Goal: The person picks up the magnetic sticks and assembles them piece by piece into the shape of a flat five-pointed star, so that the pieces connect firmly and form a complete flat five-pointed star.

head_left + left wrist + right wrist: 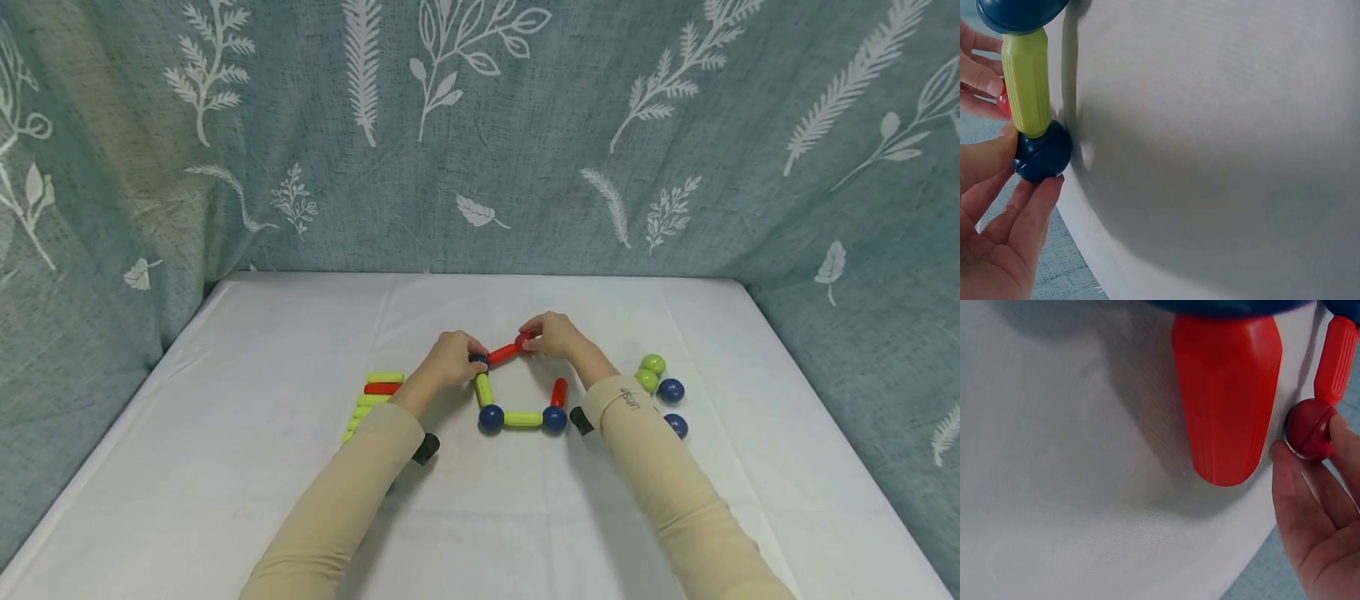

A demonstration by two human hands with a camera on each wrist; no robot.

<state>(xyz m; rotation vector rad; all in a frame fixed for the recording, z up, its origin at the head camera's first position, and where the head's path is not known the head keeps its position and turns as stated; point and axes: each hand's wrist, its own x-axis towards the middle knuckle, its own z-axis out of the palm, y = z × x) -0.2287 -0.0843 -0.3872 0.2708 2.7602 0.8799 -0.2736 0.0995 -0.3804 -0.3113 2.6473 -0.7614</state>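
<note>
My left hand (450,358) pinches a blue ball (1044,153) between thumb and fingers. A yellow-green rod (1027,87) runs from it to another blue ball (491,418). My right hand (558,336) pinches a red ball (1311,429) with a seam round it. A red rod (502,355) links the red ball with the blue ball in my left hand. Along the near side, a second yellow-green rod (522,419) joins two blue balls. From the right one (554,419) a red rod (1227,403) points away, its far end free and apart from the red ball.
Left of the left forearm lie several yellow-green rods (386,377) and a red rod (382,388), partly hidden by the sleeve. Right of the right forearm are green balls (653,364) and blue balls (671,390). A white cloth (225,400) covers the table; a patterned curtain (480,167) hangs behind.
</note>
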